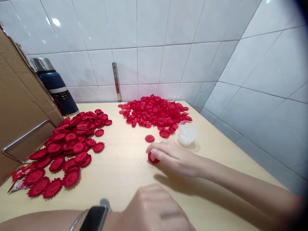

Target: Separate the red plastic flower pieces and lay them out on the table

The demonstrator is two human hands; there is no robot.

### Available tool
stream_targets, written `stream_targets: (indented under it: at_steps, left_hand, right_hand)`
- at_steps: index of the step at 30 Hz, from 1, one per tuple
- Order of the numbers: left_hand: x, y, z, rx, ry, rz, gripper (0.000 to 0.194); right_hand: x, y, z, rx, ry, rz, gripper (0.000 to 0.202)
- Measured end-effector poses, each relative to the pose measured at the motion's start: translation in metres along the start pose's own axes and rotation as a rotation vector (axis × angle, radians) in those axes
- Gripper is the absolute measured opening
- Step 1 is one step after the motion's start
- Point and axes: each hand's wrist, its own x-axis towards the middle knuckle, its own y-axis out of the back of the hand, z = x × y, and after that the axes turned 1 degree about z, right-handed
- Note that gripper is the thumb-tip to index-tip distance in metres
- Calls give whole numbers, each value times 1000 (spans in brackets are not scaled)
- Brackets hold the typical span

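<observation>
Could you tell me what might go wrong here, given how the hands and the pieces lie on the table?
1. The right hand presses a red flower piece close to the small clear cup; a sweep of the wrist could tip it.
2. The far pile lies against the cup, so pieces might slide into it.
3. The left pile nearly reaches the table edge; the left hand could brush pieces off.

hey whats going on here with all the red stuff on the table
A person sits at a wooden table covered in small red frilled flower pieces. The right hand presses down on one red piece, with a single loose piece just beyond it. The left hand, watch on its wrist, rests near the table edge. A bigger-flower pile lies left, a smaller-piece pile at the back, beside a small clear cup.
</observation>
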Motion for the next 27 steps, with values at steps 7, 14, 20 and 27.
stream_targets:
  at_steps: [7, 14, 20, 27]
  left_hand:
    - [31, 37, -49, 258, 604, 70, 31]
    - [24, 23, -64, 243, 527, -72, 18]
    - [22, 20, -60, 139, 500, -82, 14]
    - [21, 22, -63, 126, 523, -95, 19]
  right_hand:
    - [-20, 14, 3, 34, -83, 260, 33]
    - [-32, -14, 9, -61, -62, 19, 21]
    - [-35, -17, 4, -22, 17, -39, 21]
    - [-35, -15, 5, -13, -10, -26, 23]
